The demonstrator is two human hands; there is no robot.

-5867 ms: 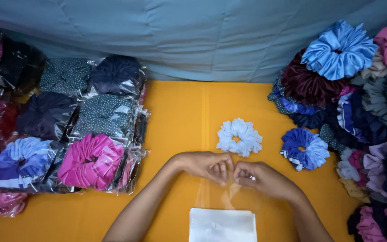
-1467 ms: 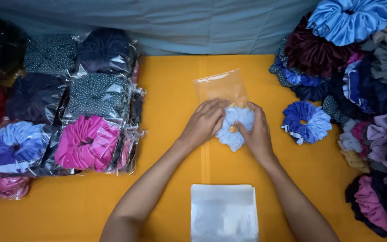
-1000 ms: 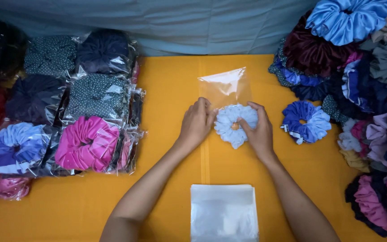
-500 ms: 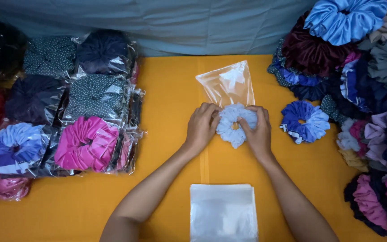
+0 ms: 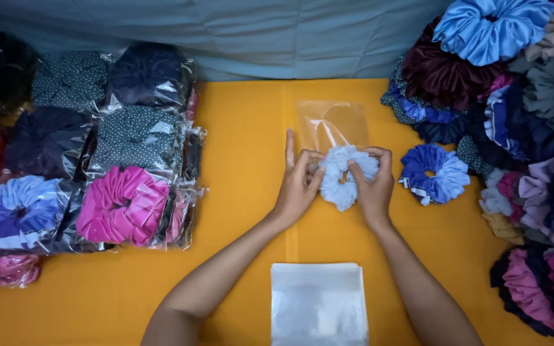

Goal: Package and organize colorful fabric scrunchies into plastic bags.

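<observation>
A pale blue scrunchie (image 5: pixel 341 182) lies bunched on the orange table (image 5: pixel 238 128) between my two hands. My left hand (image 5: pixel 297 186) pinches its left side, index finger raised, and also touches the mouth of a clear plastic bag (image 5: pixel 332 123) that lies flat just beyond the scrunchie. My right hand (image 5: pixel 374 184) grips the scrunchie's right side. The scrunchie's far edge sits at the bag's opening.
A stack of clear bags (image 5: pixel 318 303) lies near the table's front edge. Bagged scrunchies (image 5: pixel 123 204) are piled at the left. Loose scrunchies (image 5: pixel 514 128) heap at the right, with a blue-and-white one (image 5: pixel 432 173) beside my right hand. A grey cloth (image 5: pixel 258 32) hangs behind.
The clear bag has settled flat on the table beyond the scrunchie. Both hands now squeeze the scrunchie tighter and press it toward the bag's mouth.
</observation>
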